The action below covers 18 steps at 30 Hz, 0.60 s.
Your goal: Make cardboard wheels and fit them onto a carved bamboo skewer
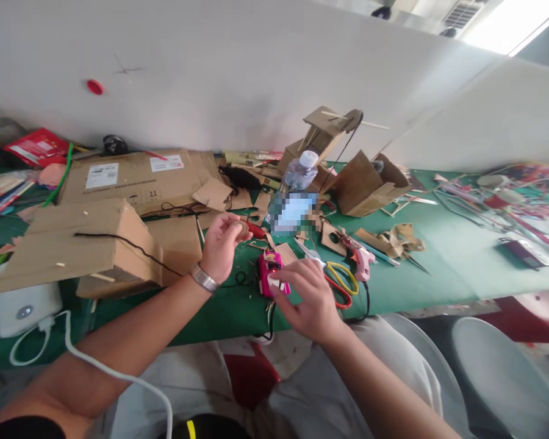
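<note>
My left hand (222, 247) is closed, with a small round cardboard disc (243, 230) pinched between thumb and fingers above the table. A red-handled tool (255, 229) lies just beyond it. My right hand (308, 299) has its fingers apart, the thumb and forefinger reaching over a bright pink device (266, 274) with a small red light. Whether the fingertips touch this device cannot be made out. Right of that hand lie scissors (343, 277) with yellow and orange handles and a pink glue gun (360, 259).
A cardboard structure (68, 238) with a black cord stands at left, near a white power bank (27, 308). Behind are a flat carton (137, 189), a plastic bottle (298, 174), and a cardboard box (366, 186). Scraps litter the green tabletop (457, 256). A stool (498, 372) stands right.
</note>
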{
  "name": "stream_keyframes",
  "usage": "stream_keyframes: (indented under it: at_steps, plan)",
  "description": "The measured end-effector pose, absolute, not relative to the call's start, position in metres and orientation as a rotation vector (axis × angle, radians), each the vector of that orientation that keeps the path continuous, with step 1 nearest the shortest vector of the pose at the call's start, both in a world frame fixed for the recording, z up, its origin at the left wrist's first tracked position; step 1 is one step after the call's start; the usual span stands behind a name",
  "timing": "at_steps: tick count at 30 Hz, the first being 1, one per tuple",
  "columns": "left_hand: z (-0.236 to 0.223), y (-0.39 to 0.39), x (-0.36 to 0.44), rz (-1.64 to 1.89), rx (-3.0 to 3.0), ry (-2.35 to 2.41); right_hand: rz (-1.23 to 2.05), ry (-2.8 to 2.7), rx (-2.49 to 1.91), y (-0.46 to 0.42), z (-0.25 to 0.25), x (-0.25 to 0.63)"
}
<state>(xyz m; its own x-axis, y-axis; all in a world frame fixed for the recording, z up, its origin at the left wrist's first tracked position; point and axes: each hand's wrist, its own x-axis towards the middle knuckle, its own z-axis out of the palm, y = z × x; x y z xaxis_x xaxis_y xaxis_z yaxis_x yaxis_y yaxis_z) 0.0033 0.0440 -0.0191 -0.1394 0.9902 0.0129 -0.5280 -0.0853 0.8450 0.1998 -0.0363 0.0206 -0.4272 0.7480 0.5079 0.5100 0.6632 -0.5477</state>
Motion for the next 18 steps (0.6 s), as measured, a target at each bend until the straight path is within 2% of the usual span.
stream_keyframes:
  at_steps: [3,5,11,18]
  plan:
    - [-0.014,0.060,-0.011,1.639,0.682,0.903,0.348,-2.626,-0.918,-0.041,0.025,0.168]
    - [-0.010,0.066,-0.017,1.692,0.657,0.925,0.377,-2.877,-1.032,-0.041,0.026,0.140]
    - [-0.004,0.071,-0.026,1.812,0.648,0.953,0.480,-2.932,-1.386,-0.011,0.019,0.076]
    - [0.001,0.081,-0.037,1.910,0.615,0.948,0.632,-2.778,-1.776,0.007,0.015,0.057]
